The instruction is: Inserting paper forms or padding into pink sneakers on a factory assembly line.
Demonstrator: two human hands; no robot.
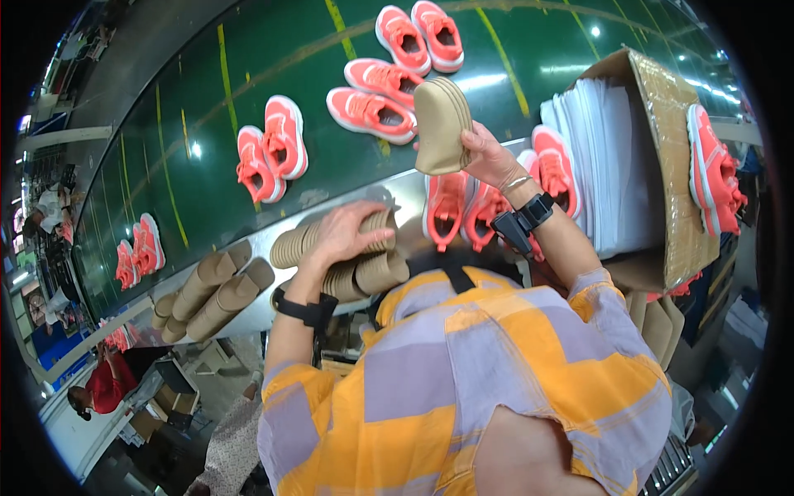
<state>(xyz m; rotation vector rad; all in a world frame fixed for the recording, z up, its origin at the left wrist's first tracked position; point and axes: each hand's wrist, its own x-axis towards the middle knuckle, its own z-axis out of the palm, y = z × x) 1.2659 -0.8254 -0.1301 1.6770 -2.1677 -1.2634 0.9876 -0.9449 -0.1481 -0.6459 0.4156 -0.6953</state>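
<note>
— Looking down past the yellow-and-lilac checked shirt (496, 364) at the bottom of the frame, what do the hands have?

— The left hand (343, 236), left of centre, lies palm down on a row of tan insoles (331, 240) stacked on edge; its fingers are spread a little and curl over the top of the row. More tan stacks (376, 273) sit just below it, touching the row. A black band (308, 312) wraps that wrist.

— And the right one?

— The right hand (488, 157), right of centre and higher up, holds up a small bundle of tan insoles (441, 124). The fingers are pressed together along the bundle's right edge, pinching it against the thumb side; the thumb itself I cannot make out. A black watch (536, 211) sits on that wrist.

— What lies around them?

— Lower left of the hands, long rolls of insole stacks (211, 293) lie on the grey ledge (405, 186). Under the right forearm stands a pair of coral shoes (463, 211), toes toward the person. To the right, an open cardboard box (670, 149) holds white sheets (604, 157), with another coral shoe (713, 169) beyond its outer wall.

— Farther up?

— The green belt (190, 99) with yellow lines carries coral shoe pairs: one mid-left (271, 149), one just beside the lifted bundle (376, 95), one at top centre (420, 35), one at far left (139, 250).
</note>
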